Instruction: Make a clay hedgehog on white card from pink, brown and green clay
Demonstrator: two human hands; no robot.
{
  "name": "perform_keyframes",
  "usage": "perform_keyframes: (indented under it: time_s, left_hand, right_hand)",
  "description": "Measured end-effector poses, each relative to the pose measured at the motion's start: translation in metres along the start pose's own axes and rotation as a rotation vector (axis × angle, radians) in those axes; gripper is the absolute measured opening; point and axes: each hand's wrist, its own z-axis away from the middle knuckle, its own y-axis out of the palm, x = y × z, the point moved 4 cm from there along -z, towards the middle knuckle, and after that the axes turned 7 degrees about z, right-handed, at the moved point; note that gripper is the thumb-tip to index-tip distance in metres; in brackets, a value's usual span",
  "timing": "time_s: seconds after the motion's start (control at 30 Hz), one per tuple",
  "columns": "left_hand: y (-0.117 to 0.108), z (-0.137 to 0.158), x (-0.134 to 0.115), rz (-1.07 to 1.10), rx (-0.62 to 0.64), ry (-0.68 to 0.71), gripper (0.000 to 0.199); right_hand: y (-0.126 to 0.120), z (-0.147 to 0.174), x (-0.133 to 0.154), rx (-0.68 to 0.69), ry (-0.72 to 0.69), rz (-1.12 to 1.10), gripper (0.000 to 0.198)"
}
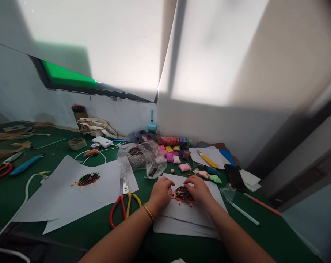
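A hedgehog figure point(183, 194) lies on white paper point(176, 213), with a pinkish-orange clay body and dark, narrow spines like seed husks. At its head end is my left hand point(161, 193), resting on the paper with bent fingers slightly apart and nothing visible in them. My right hand point(200, 189) reaches over the figure's back, thumb and fingers drawn together at the spines. Whatever lies between those fingertips is too small to make out. A similar hedgehog point(88, 179), with green and orange dots, lies on another white sheet point(58, 197) to the left.
Red-and-yellow-handled scissors point(125, 201) lie left of my left arm. Behind my hands are a plastic bag point(154, 160) of dark pieces and several coloured clay packets point(169, 157). A yellow cutter point(209, 160), a black case point(234, 176) and a pale pen point(243, 212) lie rightward.
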Motion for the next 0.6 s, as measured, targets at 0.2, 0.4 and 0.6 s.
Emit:
perform_keyframes:
  time_s: [0.2,0.4,0.6]
  left_hand:
    - [0.0006,0.0006,0.0016,-0.003,0.001,-0.005,0.027]
    - [0.0005,0.0004,0.0019,-0.008,0.004,-0.02,0.026]
    - [-0.0005,0.0009,0.0007,-0.016,0.006,-0.009,0.025]
  right_hand:
    - [0.0036,0.0004,-0.0011,-0.005,-0.002,0.0,0.018]
    - [0.0053,-0.0007,-0.0023,0.0,-0.009,-0.005,0.017]
    - [0.0068,0.0004,-0.0021,-0.007,0.013,-0.026,0.017]
